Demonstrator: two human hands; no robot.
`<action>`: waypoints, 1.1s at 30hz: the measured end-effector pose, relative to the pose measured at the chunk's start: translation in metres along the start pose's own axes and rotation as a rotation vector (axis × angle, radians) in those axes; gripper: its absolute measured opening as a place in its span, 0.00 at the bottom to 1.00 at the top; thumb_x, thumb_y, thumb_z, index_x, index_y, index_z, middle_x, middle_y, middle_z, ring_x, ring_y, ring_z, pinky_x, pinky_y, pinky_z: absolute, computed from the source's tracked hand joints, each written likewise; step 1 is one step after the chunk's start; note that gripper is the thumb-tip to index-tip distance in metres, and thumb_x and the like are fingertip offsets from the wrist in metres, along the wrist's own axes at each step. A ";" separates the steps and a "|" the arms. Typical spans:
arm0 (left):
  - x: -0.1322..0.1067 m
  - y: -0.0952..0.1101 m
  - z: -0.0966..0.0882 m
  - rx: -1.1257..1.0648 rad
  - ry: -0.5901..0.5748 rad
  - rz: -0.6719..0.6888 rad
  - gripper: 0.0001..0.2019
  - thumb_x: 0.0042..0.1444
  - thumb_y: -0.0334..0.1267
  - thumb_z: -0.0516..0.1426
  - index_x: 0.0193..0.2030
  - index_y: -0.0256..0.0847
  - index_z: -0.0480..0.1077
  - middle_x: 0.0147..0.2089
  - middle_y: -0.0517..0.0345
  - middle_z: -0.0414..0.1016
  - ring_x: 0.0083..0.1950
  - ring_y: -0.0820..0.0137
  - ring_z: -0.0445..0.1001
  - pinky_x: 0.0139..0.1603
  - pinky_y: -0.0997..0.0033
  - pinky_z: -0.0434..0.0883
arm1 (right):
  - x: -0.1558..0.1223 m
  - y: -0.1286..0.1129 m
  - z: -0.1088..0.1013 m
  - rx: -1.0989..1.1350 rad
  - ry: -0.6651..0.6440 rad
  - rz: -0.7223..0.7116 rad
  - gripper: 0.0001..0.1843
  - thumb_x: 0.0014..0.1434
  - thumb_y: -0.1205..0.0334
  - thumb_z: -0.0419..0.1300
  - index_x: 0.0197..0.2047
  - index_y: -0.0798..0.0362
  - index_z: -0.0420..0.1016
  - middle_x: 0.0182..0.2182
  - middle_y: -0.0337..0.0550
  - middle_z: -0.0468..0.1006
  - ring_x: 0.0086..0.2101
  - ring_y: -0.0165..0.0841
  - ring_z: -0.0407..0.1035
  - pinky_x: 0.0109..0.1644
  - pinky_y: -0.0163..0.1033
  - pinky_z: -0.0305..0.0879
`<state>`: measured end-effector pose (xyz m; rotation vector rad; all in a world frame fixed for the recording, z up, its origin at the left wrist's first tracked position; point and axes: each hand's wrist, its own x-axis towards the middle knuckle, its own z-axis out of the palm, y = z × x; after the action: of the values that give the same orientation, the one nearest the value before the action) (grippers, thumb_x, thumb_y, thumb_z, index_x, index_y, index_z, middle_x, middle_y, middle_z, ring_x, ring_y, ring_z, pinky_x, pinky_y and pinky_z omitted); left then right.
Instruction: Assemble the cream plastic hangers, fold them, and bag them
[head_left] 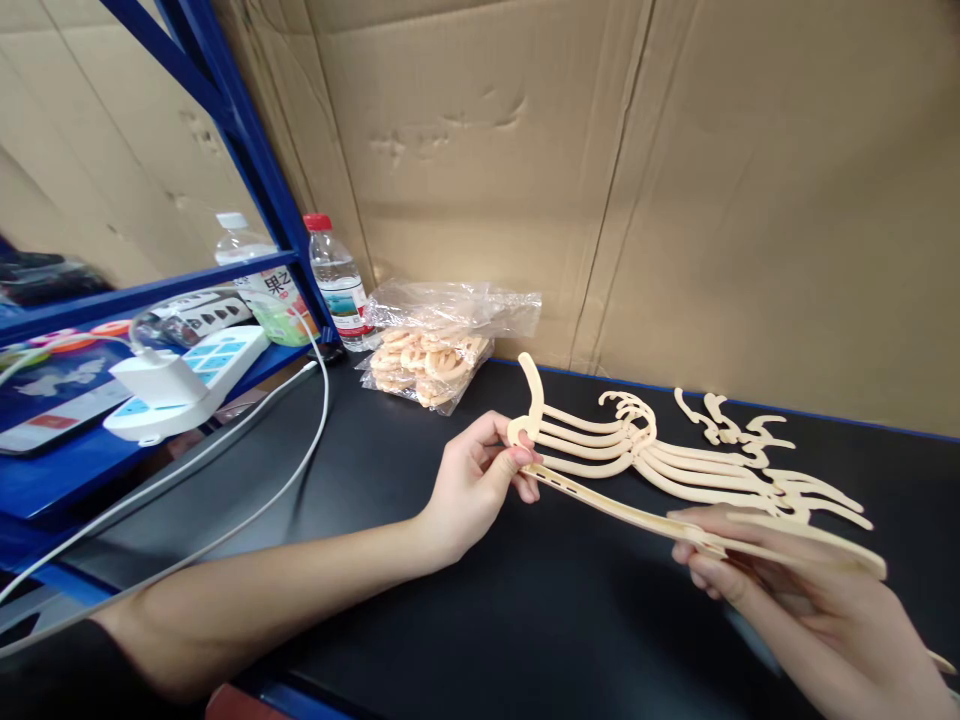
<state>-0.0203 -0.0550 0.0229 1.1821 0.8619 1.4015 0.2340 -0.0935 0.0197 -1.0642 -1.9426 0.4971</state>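
Note:
A long, beige plastic piece with slots [600, 503], which looks like an arm of a folding clothes hanger, stretches between my two hands. My left hand [476, 485] pinches its left end. A curved hook with a rounded base [531, 385] rises at those fingertips; whether it joins the held piece I cannot tell. My right hand [795, 590], slightly blurred, closes around the right end, where a second curved beige arm [817, 540] extends over the fingers. Behind the hands, several similar hangers [592, 440] lie overlapping on the black table [525, 610], their hooks bunched together.
A clear bag of beige hanger parts [435, 360] and a red-capped water bottle [339, 285] stand at the back. Loose hook pieces [727, 425] lie back right. At left, a blue metal shelf [259, 150] holds a power strip [187, 385]; a white cable [315, 450] loops over the table.

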 end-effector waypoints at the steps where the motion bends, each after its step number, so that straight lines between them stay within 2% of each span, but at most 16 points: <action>1: 0.000 0.000 0.000 0.003 0.003 0.004 0.13 0.51 0.40 0.65 0.29 0.37 0.66 0.25 0.60 0.74 0.20 0.75 0.72 0.21 0.75 0.70 | 0.000 0.000 0.000 -0.007 -0.008 0.001 0.08 0.59 0.59 0.62 0.43 0.41 0.78 0.33 0.37 0.83 0.25 0.33 0.77 0.29 0.30 0.77; 8: 0.000 -0.004 0.000 0.025 0.006 0.042 0.11 0.54 0.37 0.63 0.30 0.38 0.64 0.26 0.61 0.73 0.19 0.76 0.71 0.17 0.78 0.67 | 0.001 0.000 0.002 0.031 -0.019 0.032 0.09 0.58 0.59 0.63 0.43 0.41 0.78 0.31 0.36 0.82 0.23 0.30 0.76 0.27 0.27 0.75; 14: 0.001 -0.002 -0.001 0.015 0.008 0.031 0.12 0.53 0.38 0.64 0.29 0.38 0.64 0.27 0.61 0.72 0.18 0.78 0.69 0.15 0.80 0.64 | 0.000 -0.002 0.003 0.138 0.006 0.097 0.07 0.59 0.59 0.63 0.41 0.44 0.79 0.31 0.39 0.81 0.22 0.30 0.74 0.26 0.29 0.75; 17: 0.003 -0.002 -0.001 -0.025 -0.004 -0.007 0.13 0.53 0.39 0.65 0.29 0.37 0.65 0.28 0.60 0.74 0.19 0.77 0.70 0.17 0.79 0.66 | 0.000 -0.001 0.003 0.073 0.030 0.029 0.08 0.59 0.61 0.63 0.43 0.43 0.79 0.33 0.38 0.81 0.23 0.29 0.74 0.27 0.29 0.75; 20: 0.005 -0.004 -0.003 -0.072 -0.017 -0.057 0.12 0.51 0.38 0.66 0.31 0.35 0.67 0.30 0.58 0.76 0.23 0.76 0.74 0.24 0.79 0.72 | -0.001 0.002 0.001 -0.017 0.057 -0.045 0.09 0.59 0.62 0.62 0.43 0.42 0.78 0.34 0.38 0.81 0.23 0.29 0.74 0.27 0.29 0.74; 23: 0.007 -0.004 -0.005 -0.106 -0.042 -0.090 0.12 0.51 0.37 0.67 0.32 0.34 0.69 0.33 0.56 0.78 0.25 0.76 0.76 0.28 0.79 0.74 | -0.003 0.007 -0.002 -0.066 0.056 -0.093 0.10 0.60 0.64 0.61 0.45 0.41 0.75 0.36 0.37 0.80 0.29 0.32 0.76 0.32 0.32 0.76; 27: 0.010 -0.003 -0.008 -0.116 -0.127 -0.091 0.13 0.51 0.39 0.67 0.32 0.33 0.69 0.34 0.57 0.77 0.27 0.74 0.78 0.29 0.79 0.75 | -0.003 0.010 -0.005 -0.121 0.024 -0.146 0.13 0.61 0.64 0.58 0.48 0.39 0.72 0.39 0.37 0.79 0.36 0.35 0.76 0.37 0.35 0.76; 33: 0.014 0.002 -0.011 -0.081 -0.246 -0.085 0.14 0.53 0.41 0.66 0.31 0.34 0.68 0.33 0.58 0.74 0.28 0.72 0.79 0.28 0.76 0.74 | -0.002 0.011 -0.007 -0.164 0.031 -0.166 0.14 0.62 0.65 0.57 0.48 0.37 0.71 0.39 0.35 0.79 0.35 0.35 0.76 0.38 0.36 0.75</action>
<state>-0.0312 -0.0405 0.0248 1.2121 0.6689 1.1826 0.2455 -0.0896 0.0156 -0.9948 -2.0504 0.2317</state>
